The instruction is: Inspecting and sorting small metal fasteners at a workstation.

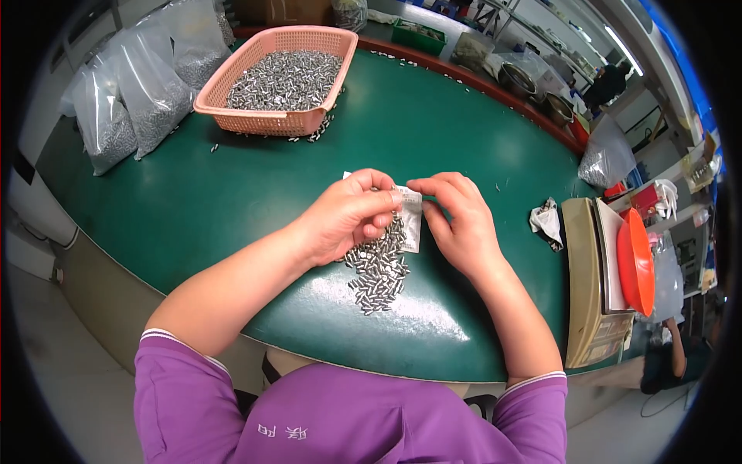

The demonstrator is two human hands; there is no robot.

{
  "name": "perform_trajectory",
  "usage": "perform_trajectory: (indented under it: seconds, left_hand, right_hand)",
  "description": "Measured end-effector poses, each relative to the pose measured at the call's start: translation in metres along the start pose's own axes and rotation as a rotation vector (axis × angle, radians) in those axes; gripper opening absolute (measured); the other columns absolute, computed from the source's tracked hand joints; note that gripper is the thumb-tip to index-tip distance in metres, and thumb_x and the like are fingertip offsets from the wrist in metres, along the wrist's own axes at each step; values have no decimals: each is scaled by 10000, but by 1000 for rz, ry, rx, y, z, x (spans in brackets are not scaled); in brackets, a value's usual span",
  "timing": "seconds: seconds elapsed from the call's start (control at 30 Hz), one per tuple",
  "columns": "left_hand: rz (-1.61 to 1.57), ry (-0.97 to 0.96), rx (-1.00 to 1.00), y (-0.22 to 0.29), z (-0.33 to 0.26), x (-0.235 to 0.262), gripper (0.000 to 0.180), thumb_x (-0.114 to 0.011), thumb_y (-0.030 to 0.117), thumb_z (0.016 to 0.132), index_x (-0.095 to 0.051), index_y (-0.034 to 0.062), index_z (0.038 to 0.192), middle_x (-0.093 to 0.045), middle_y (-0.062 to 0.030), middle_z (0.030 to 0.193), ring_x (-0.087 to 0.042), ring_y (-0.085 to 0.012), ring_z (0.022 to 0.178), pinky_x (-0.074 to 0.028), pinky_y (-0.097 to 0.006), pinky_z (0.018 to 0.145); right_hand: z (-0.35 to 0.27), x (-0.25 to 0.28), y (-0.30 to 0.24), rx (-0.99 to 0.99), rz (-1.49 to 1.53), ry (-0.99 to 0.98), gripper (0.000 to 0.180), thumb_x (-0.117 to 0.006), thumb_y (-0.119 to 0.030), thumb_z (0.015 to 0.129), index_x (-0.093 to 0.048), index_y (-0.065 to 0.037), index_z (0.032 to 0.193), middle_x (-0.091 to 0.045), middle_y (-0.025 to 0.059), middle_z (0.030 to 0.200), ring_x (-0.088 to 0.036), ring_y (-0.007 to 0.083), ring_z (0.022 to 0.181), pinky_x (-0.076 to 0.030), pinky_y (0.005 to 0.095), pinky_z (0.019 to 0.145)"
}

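A pile of small shiny metal pins lies on the green table in front of me. Over its far end is my left hand, its thumb and forefinger pinched together. A tiny bright bit shows at those fingertips, too small to name. My right hand hovers just to the right, forefinger and thumb apart and nothing visible between them. Between the hands, a small pale printed packet lies flat beside the pins, partly covered by my left fingers.
A pink plastic basket full of metal pins stands far left, with loose pins beside it. Clear bags of pins line the left edge. At right are a crumpled cloth, a beige scale and a red-orange tray.
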State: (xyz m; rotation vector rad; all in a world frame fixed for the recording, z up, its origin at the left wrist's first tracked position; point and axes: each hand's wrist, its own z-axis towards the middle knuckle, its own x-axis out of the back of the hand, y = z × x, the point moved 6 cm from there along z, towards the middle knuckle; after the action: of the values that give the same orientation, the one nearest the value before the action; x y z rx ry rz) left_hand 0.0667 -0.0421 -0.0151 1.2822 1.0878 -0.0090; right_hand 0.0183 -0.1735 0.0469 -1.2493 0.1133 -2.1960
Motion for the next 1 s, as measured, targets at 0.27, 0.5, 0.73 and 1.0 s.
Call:
perform_trajectory:
  seconds: [0.27,0.5,0.73,1.0]
  left_hand:
    - [-94,135,-33,9,-1,5,140,-507,145,935,-494,45,1033,-543,-45,908,-453,-63,668,-368,-173,502]
    - [-68,130,-17,6,0,4,134,-500,151,939,-520,35,1004,-538,-43,898,-450,-67,663,-369,-173,496]
    - [-38,119,-25,7,0,3,130,-507,147,936,-520,38,1005,-538,-36,892,-453,-64,661,-367,-168,500]
    - [72,-28,49,-3,0,-5,247,-604,120,889,-502,26,1093,-583,-20,891,-509,-33,679,-448,-157,563]
  right_hand:
    - [-10,-21,-1,93,-69,-166,253,-638,-60,744,-683,-143,980,-586,56,931,-561,257,882,-447,372,777]
    - [-11,-19,2,86,-81,-161,145,-665,-79,730,-681,-129,866,-584,35,856,-558,247,844,-445,373,746]
    - [-10,-19,2,39,-63,-136,105,-657,-65,736,-636,-79,838,-578,74,856,-555,275,839,-448,393,760]
    - [-9,-13,13,-394,513,-44,80,-622,-61,838,-616,-38,914,-567,75,921,-578,195,870,-471,301,768]
